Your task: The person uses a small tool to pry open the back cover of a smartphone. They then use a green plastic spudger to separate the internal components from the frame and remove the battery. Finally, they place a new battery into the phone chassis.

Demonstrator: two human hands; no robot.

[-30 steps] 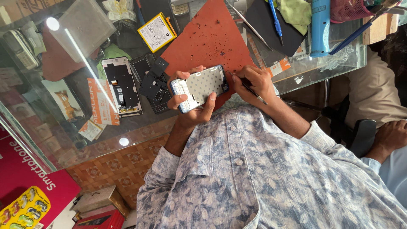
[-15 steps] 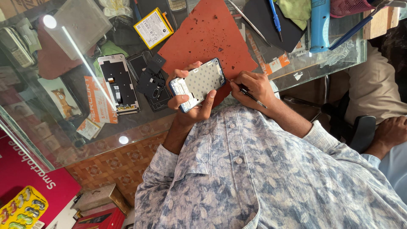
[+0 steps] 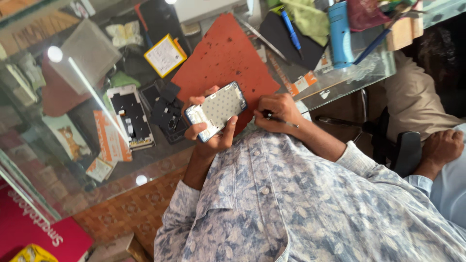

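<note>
At the far left, under the glass tabletop (image 3: 349, 77), a red box (image 3: 29, 233) with pale lettering sits at the bottom corner, with a yellow package (image 3: 31, 254) just below it. On the glass, an orange-and-white label strip (image 3: 112, 138) lies beside an opened phone body (image 3: 130, 116) with a white rim. A black plastic cover (image 3: 167, 112) rests just to its right. Above these sits a square pack (image 3: 165, 56), white with a yellow border, tilted.

The left hand (image 3: 208, 131) is closed around a phone frame (image 3: 217, 110), silvery and dotted, held above the near edge of a red-orange mat (image 3: 223, 53). The right hand (image 3: 279, 112) is closed on a thin dark tool (image 3: 272, 116), just right of the frame; its tip is hidden.

A small orange-and-white sticker (image 3: 303, 83) lies on the glass near the mat's right corner. Farther right stand a blue pen (image 3: 291, 30) on a black pouch (image 3: 281, 39) and a blue cylinder (image 3: 339, 34). Another person's hand (image 3: 441, 145) rests at the right edge.
</note>
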